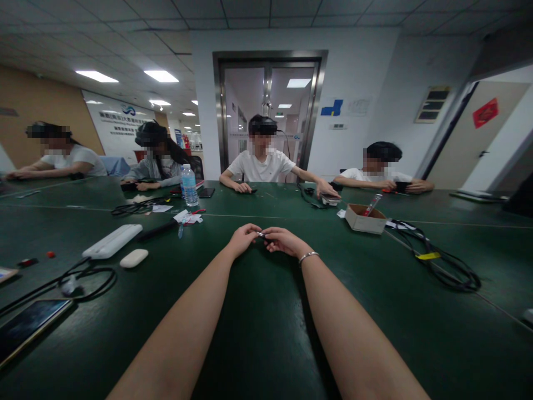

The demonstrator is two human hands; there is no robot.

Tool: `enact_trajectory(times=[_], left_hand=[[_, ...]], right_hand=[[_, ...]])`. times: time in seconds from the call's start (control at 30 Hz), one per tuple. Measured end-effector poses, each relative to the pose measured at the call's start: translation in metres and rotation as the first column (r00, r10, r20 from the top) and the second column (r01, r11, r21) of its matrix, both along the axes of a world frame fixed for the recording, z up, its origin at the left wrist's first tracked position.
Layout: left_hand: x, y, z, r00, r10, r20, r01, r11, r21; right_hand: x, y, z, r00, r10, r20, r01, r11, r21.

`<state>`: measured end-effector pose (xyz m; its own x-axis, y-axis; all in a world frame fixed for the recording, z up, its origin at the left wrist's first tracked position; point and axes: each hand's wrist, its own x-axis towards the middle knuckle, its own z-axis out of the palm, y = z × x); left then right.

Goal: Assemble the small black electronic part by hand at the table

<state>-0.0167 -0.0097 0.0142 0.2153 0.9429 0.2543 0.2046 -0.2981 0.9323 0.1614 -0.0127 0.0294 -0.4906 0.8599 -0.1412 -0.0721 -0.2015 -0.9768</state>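
Observation:
Both arms reach forward over the dark green table [250, 311], and the hands meet near its middle. Between them is a small object with a shiny silver end [261, 234] and a dark part; its kind is too small to make out. My left hand [242, 240] pinches it at the left with thumb and fingertips. Curled around its right side is my right hand [285, 242], which hides part of it. A silver bracelet [308, 256] circles the right wrist.
To the left lie a white power bank [113, 241], a white oval case [134, 258], a phone [33, 325] and cables. A water bottle [189, 186] stands farther back. Rightward are a cardboard box [365, 220] and coiled black cable [452, 266]. Several people sit across the table.

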Motion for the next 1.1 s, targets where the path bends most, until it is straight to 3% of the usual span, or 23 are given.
enact_trajectory(times=[1.1], left_hand=[[0.0006,0.001,-0.0016,1.0,-0.012,-0.004,0.012,1.0,0.003]], right_hand=[[-0.0008,-0.0003,0.0005,1.0,-0.002,0.006,0.002,1.0,0.003]])
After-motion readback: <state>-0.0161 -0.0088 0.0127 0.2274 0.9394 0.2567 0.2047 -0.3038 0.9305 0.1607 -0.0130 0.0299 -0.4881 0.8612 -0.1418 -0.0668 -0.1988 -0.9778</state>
